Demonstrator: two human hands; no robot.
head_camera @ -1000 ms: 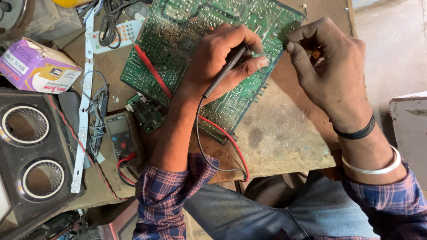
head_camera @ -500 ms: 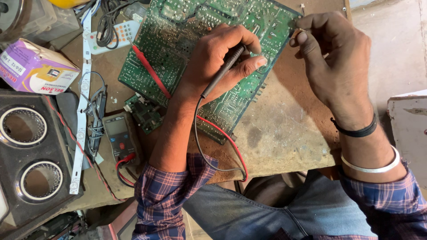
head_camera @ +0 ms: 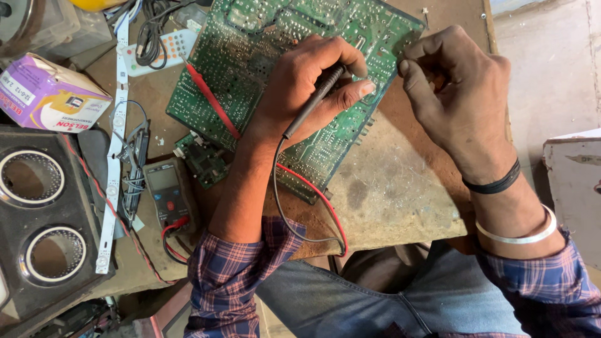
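A large green circuit board (head_camera: 250, 62) lies solder side up on a worn wooden table (head_camera: 400, 194). My left hand (head_camera: 307, 81) rests on the board and holds a black meter probe (head_camera: 313, 103) like a pen, its tip near the board's right part. The probe's black wire (head_camera: 278, 200) loops down toward my lap. My right hand (head_camera: 457, 94) is at the board's right edge with thumb and fingers curled together. Whether anything is pinched in them is hidden. A red probe (head_camera: 210, 100) lies loose on the board.
A brown multimeter (head_camera: 168, 194) lies left of my forearm beside a small green board (head_camera: 203, 159). Further left are a white LED strip (head_camera: 113, 156), a black speaker box (head_camera: 37, 213), a purple-and-white carton (head_camera: 47, 97) and a white remote (head_camera: 156, 47). A white box (head_camera: 573, 188) stands at right.
My right hand has shifted a little left and up, closer to the board's right edge. My left hand keeps the black probe in much the same spot.
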